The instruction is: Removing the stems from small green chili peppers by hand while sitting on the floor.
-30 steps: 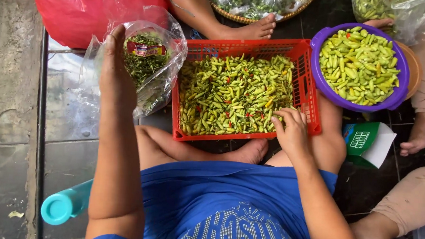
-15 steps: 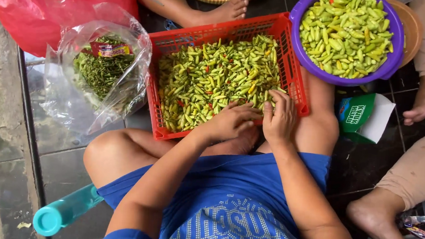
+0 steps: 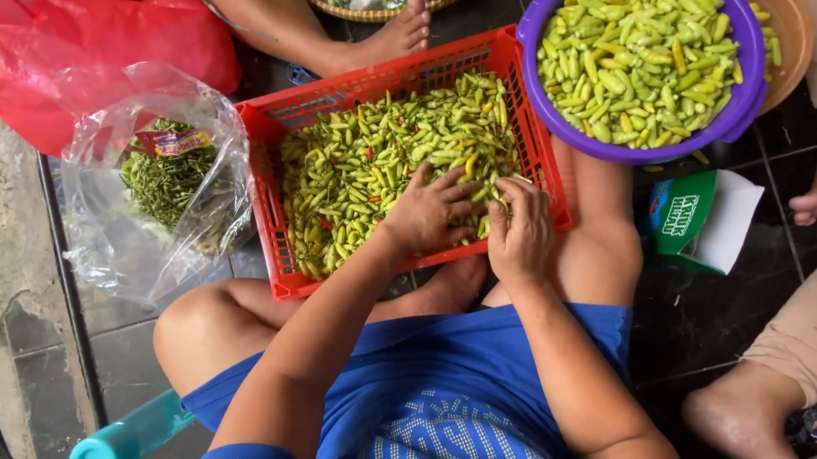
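Resting side by side on the near end of the pile, the left hand and right hand are both lying on the chilies that are filling the red crate. The left hand is spreading loosely over the heap, fingers half curled and pressing into it; whether it is pinching a single pod I cannot tell. The right hand is bending its fingertips down near the crate's right wall, seemingly nipping at one or two pods, though the grip itself is hidden.

The chilies are looking small, slim and mostly pale green to yellow-green, with a few orange and red ones mixed in, many carrying thin stems. They are probably handling as very light, firm and smooth-skinned things, apt to slide off one another when the heap is stirred, and liable to bruise or snap if squeezed. Pinching each by the stem end with thumb and forefinger is likely working best; scooping a loose handful would suit moving many.

The crate is sitting on the floor against the person's folded legs. A purple bowl of plumper green chilies is standing just beyond its right corner, and a clear bag of darker greens is lying to its left, beside a red bag.
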